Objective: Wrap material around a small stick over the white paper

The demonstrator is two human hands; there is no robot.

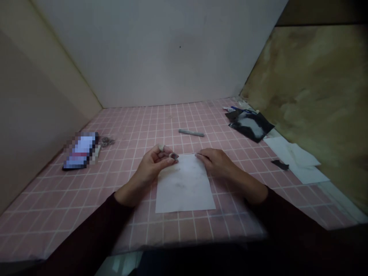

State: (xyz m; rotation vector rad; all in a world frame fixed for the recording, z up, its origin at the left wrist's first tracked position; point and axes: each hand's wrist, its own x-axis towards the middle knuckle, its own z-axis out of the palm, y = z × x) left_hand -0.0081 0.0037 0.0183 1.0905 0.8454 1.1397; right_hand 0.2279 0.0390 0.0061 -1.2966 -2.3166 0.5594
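My left hand (pixel 153 161) is closed in a pinch over the top left of a white sheet of paper (pixel 185 195). Between its thumb and fingers sits a small, dark and shiny ring-like piece (pixel 174 156). Something pale covers the tip of one finger (pixel 161 147). At the paper's top right, my right hand (pixel 217 161) is closed around a thin object (pixel 197 155), of which only a short end shows past the fingers; its kind is hidden. Dark smudges mark the middle of the paper. Beyond both hands lies a grey stick-like cylinder (pixel 191 133).
The table has a pink tiled cover (pixel 126 126). At left are a phone (pixel 82 150) with a blurred screen and a small coiled item (pixel 107 142). On the right lie a black sheet with white powder (pixel 251 125), white papers (pixel 299 161) and a black scrap (pixel 280 165). Walls enclose the back and sides.
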